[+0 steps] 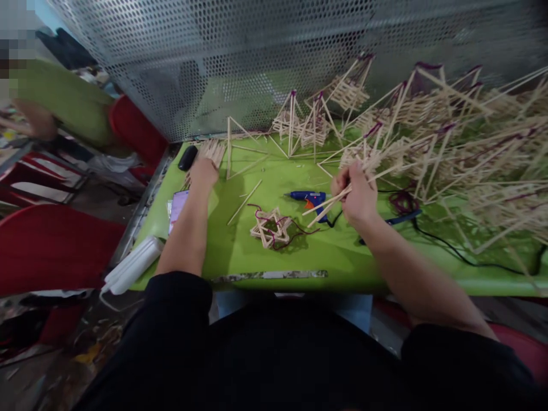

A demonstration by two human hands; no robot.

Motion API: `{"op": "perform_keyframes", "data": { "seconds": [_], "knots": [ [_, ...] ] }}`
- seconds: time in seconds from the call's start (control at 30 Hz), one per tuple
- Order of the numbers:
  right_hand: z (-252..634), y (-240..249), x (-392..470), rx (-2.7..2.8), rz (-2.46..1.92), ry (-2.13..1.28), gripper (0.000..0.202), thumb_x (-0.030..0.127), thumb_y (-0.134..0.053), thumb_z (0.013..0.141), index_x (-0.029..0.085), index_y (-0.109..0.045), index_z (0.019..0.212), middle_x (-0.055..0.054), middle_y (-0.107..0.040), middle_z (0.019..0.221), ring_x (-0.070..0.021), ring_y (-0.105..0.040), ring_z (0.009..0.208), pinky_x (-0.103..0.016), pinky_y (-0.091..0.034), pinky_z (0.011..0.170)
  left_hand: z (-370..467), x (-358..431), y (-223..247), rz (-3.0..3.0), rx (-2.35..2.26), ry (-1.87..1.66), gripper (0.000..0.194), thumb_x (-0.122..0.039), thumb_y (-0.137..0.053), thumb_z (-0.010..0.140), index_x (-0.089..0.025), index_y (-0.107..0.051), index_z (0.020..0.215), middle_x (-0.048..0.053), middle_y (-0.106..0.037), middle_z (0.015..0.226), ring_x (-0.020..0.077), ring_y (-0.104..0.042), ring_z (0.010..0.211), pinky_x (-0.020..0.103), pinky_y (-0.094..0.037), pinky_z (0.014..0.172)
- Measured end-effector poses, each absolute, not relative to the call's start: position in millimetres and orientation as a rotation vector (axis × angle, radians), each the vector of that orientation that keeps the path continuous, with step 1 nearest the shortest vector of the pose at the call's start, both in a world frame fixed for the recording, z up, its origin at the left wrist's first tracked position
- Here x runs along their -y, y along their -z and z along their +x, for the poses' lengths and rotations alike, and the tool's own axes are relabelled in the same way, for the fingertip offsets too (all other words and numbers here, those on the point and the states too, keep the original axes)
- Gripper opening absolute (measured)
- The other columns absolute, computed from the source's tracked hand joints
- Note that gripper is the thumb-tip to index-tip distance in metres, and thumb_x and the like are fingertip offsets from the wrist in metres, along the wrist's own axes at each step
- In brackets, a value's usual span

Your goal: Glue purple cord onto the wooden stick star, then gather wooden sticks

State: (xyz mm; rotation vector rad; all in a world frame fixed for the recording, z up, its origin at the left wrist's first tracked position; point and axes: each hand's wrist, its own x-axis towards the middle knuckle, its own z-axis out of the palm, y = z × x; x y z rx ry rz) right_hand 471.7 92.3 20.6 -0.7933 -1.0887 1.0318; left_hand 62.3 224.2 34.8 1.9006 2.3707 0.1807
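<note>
My left hand is at the near end of a pile of thin wooden sticks at the table's back left; its fingers point away and are too small to make out. My right hand is closed around a few wooden sticks, which point down to the left. Beneath them lies a blue glue gun with an orange trigger. A star-shaped stick piece with dark red string lies in front of it. Two loose sticks rest between my hands.
Many stick structures with purple string crowd the right side. A black object, a phone and a white power strip are at left. Blue-handled scissors and black cable lie right. A person in green sits beyond red chairs.
</note>
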Motion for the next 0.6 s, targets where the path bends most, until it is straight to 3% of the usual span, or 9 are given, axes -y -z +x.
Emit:
{"op": "perform_keyframes", "data": {
  "seconds": [0.13,0.37,0.47,0.6],
  "knots": [
    [467.2,-17.5,-82.3,1.138,-0.827,-1.076,0.071,0.087,-0.072,0.099,0.026,-0.056,0.065,0.004,-0.04,0.053,-0.0125,-0.034,0.045,-0.033,-0.02,0.045,61.9,-236.0,-6.2,1.798,-2.543,-0.009,0.046,-0.041,-0.076,0.112,-0.015,-0.068,0.149,0.015,-0.07,0.149,0.0285,-0.073,0.129,0.053,-0.066,0.111],
    [456.4,-19.4,-60.1,1.223,-0.832,-1.132,0.064,0.075,-0.072,0.106,0.025,-0.062,0.067,0.001,-0.046,0.057,-0.0148,-0.041,0.051,-0.033,-0.025,0.049,58.5,-253.1,2.3,1.779,-2.603,0.154,0.043,-0.042,-0.076,0.112,-0.016,-0.071,0.145,0.015,-0.071,0.149,0.0303,-0.072,0.136,0.058,-0.062,0.119],
    [453.5,-19.3,-58.4,1.256,-0.846,-1.128,0.066,0.076,-0.071,0.106,0.025,-0.062,0.066,0.002,-0.046,0.057,-0.0147,-0.041,0.051,-0.033,-0.025,0.05,60.4,-252.3,1.8,1.769,-2.601,0.164,0.036,-0.029,-0.065,0.116,-0.012,-0.074,0.146,0.02,-0.073,0.149,0.0357,-0.069,0.142,0.06,-0.057,0.122],
    [453.6,-16.7,-59.7,1.27,-0.854,-1.114,0.066,0.075,-0.069,0.108,0.025,-0.061,0.066,0.002,-0.045,0.056,-0.0146,-0.04,0.052,-0.033,-0.025,0.051,62.6,-248.8,0.2,1.763,-2.582,0.144,0.043,-0.01,-0.05,0.114,-0.005,-0.074,0.15,0.027,-0.074,0.149,0.0381,-0.068,0.145,0.061,-0.051,0.125]
  ]
}}
